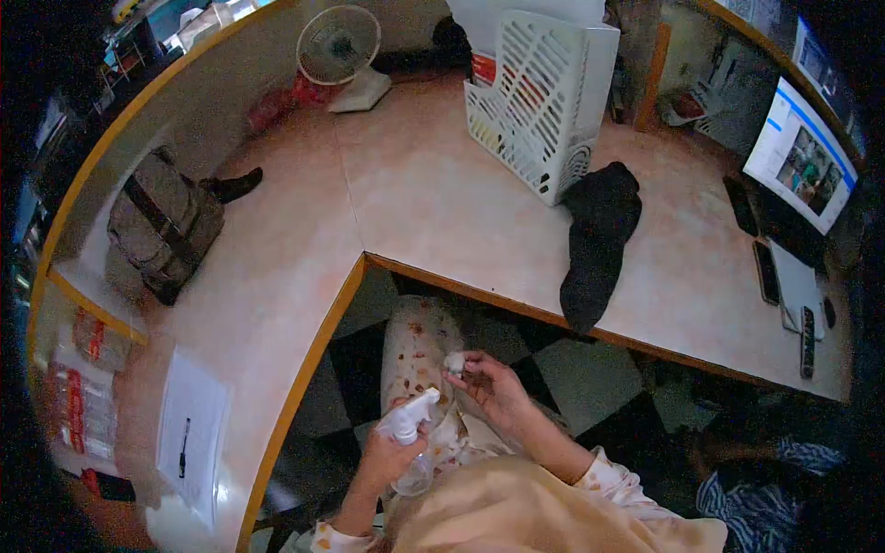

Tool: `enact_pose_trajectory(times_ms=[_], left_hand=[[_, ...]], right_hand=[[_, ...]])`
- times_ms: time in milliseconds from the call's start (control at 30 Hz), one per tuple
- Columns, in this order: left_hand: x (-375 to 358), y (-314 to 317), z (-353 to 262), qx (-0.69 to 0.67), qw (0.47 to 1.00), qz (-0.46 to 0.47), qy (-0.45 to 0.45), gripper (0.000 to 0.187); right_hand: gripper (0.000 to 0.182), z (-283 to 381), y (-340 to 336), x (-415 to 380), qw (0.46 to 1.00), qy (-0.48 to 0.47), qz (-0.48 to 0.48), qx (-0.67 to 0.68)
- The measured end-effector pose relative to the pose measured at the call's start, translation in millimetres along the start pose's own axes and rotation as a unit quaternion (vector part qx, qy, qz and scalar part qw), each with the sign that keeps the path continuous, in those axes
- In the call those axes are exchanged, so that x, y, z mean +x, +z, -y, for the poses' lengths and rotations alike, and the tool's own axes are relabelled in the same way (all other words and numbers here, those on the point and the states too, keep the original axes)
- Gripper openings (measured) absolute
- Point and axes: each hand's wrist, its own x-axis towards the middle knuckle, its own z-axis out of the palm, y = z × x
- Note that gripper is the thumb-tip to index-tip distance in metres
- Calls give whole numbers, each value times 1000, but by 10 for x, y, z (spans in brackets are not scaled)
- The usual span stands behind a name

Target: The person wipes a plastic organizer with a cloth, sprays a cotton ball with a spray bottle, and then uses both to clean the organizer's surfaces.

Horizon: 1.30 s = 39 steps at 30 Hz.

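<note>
My left hand (381, 459) is wrapped round the neck of a clear spray bottle (414, 477) with a white trigger head (408, 417). The bottle is upright above my lap, its nozzle pointing up and to the right. A small white wad (454, 363), perhaps tissue or cotton, is pinched between the fingertips of my right hand (496, 391). That hand is just right of the nozzle and apart from it. Both hands are over my patterned trousers (415, 336), below the desk's inner corner.
An L-shaped desk (433, 194) bends around me. On it are a grey bag (166, 226), paper (194, 429) with a pen, a small fan (338, 46), a white file holder (544, 101), a black cloth item (601, 240), phones and a monitor (800, 157). Striped fabric (751, 507) shows lower right.
</note>
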Motion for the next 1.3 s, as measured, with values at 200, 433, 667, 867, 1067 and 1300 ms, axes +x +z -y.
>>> enact_pose_trajectory(times_ms=[200,433,667,867,1067,1300], left_hand=[[93,154,143,-132,991,29,3,47],[161,182,249,-134,991,-5,13,47],[154,270,196,-175,984,-11,-13,41],[169,257,257,-152,987,7,-44,38],[196,287,360,-97,995,-33,1,40],[205,250,407,-128,991,-7,-33,40]], right_hand=[[20,-16,-63,-63,1000,2,-14,-8],[23,-114,-119,-53,998,59,8,-34],[24,-259,-189,61,998,64,1,-29],[25,-266,-175,111,998,58,15,1],[24,-250,-202,134,998,58,27,2],[24,-251,-227,136,998,57,5,-24]])
